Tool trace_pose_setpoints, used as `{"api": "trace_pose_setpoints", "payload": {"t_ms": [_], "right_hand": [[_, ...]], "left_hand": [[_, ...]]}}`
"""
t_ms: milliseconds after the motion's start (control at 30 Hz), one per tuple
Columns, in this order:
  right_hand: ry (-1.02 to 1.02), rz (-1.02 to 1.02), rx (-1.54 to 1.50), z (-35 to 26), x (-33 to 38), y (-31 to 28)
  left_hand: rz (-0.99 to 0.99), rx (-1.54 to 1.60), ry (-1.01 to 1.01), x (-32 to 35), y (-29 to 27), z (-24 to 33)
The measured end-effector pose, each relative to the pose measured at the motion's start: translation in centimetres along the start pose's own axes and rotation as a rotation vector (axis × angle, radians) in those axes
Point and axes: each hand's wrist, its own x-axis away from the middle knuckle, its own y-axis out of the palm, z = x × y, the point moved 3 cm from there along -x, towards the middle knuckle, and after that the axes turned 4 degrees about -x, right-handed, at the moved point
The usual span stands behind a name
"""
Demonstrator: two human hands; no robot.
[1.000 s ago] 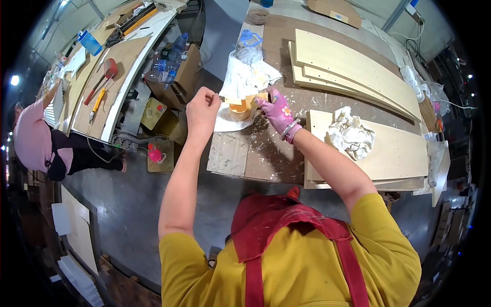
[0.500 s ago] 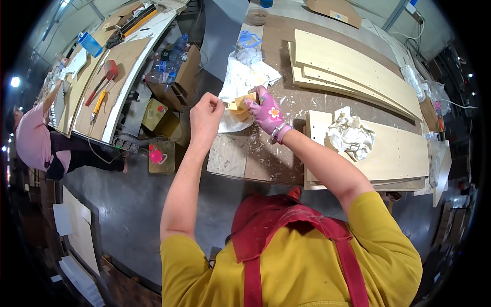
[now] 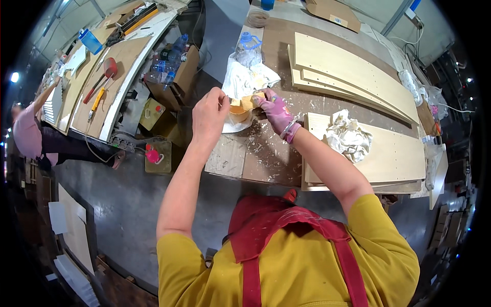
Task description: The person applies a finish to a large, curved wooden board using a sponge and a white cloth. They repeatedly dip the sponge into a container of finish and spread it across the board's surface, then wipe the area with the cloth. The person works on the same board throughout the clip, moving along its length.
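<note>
My right hand (image 3: 279,112), in a pink flowered glove, grips a yellow sponge-like piece (image 3: 252,101). My bare left hand (image 3: 208,115) is closed, thumb and fingertips pinched together beside the piece's left end; whatever it pinches is too small to make out. Below the piece is a small container with amber contents (image 3: 239,113), partly hidden by it. That container sits on a white cloth (image 3: 245,77) spread over the bench. A clear plastic jug with a blue top (image 3: 249,43) stands at the cloth's far end.
Pale drilled boards (image 3: 353,71) lie stacked at the far right of the bench (image 3: 271,163). A crumpled cloth (image 3: 350,137) rests on nearer boards (image 3: 394,153). Left, another bench holds a red mallet (image 3: 110,67) and yellow-handled tool (image 3: 96,105). A person in pink (image 3: 28,130) stands there.
My right hand has shifted slightly right and turned, bringing the yellow piece with it. More of the amber container shows beneath. My left hand has risen slightly and stays pinched.
</note>
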Motion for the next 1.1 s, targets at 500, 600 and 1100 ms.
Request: {"api": "trace_pose_setpoints", "payload": {"t_ms": [500, 600, 1100], "right_hand": [[-0.446, 0.063, 0.529, 0.4, -0.8, 1.7], [-0.242, 0.19, 0.344, 0.4, -2.5, 1.7], [-0.245, 0.752, -0.086, -7.3, 31.4, -18.3]], "left_hand": [[0.055, -0.058, 0.145, 0.4, 1.0, -0.9], [-0.031, -0.066, 0.086, 0.4, 1.4, -1.3], [-0.378, 0.062, 0.746, 0.9, 14.1, 15.3]]}}
